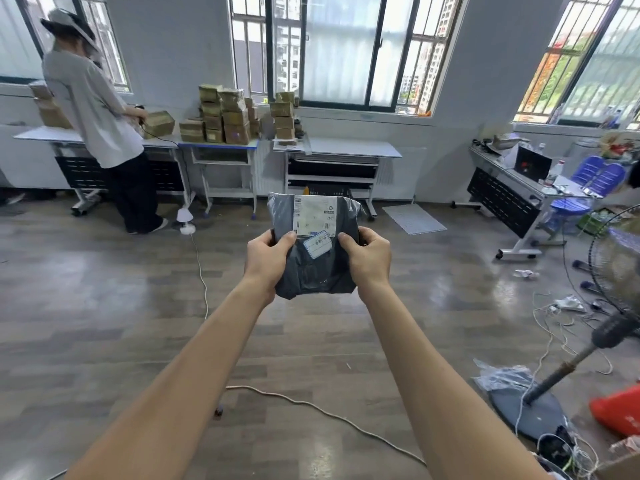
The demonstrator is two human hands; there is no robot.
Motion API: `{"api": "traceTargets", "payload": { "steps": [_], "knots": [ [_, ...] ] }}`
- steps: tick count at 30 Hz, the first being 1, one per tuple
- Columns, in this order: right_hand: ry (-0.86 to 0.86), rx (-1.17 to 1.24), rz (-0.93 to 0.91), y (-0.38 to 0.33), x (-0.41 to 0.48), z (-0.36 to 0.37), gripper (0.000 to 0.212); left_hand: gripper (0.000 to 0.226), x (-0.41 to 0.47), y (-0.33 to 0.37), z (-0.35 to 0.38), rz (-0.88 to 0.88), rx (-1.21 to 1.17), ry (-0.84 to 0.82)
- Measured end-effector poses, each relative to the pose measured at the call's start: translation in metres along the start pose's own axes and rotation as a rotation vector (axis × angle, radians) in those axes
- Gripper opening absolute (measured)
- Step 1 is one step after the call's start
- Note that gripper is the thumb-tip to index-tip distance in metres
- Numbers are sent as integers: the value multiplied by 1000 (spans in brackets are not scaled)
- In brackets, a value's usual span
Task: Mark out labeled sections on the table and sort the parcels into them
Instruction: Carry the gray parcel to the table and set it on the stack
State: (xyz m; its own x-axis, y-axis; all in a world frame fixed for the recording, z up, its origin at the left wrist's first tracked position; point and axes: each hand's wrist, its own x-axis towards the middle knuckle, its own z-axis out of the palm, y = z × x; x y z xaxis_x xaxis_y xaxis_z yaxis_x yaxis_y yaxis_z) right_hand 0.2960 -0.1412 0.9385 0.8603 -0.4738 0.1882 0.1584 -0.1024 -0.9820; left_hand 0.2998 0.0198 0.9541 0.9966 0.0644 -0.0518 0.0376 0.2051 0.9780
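A grey plastic mailer parcel [313,271] is held up in front of me over the wooden floor, arms outstretched. It carries a white shipping label [313,216] on its upper part and a small blue-bordered handwritten sticker [318,244] below that. My left hand [268,259] grips the parcel's left edge, thumb on the front. My right hand [369,259] grips its right edge the same way. Tables [346,147] stand along the far wall under the windows, with stacks of brown cardboard parcels [227,114] on them.
A person in a grey shirt [100,116] stands at the left table handling a box. A white cable [311,407] crosses the floor. At the right are a standing fan [568,358], loose wires, a cluttered desk [519,171] and blue chairs.
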Motion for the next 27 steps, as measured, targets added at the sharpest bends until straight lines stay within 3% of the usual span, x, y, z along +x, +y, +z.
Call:
{"api": "traceTargets", "payload": {
  "steps": [15,27],
  "knots": [
    [-23,-7,16,52,231,35,3,6,211,-12,102,-12,-5,70],
    [-53,-8,25,82,396,118,12,10,402,-12,125,-23,-19,91]
  ]
}}
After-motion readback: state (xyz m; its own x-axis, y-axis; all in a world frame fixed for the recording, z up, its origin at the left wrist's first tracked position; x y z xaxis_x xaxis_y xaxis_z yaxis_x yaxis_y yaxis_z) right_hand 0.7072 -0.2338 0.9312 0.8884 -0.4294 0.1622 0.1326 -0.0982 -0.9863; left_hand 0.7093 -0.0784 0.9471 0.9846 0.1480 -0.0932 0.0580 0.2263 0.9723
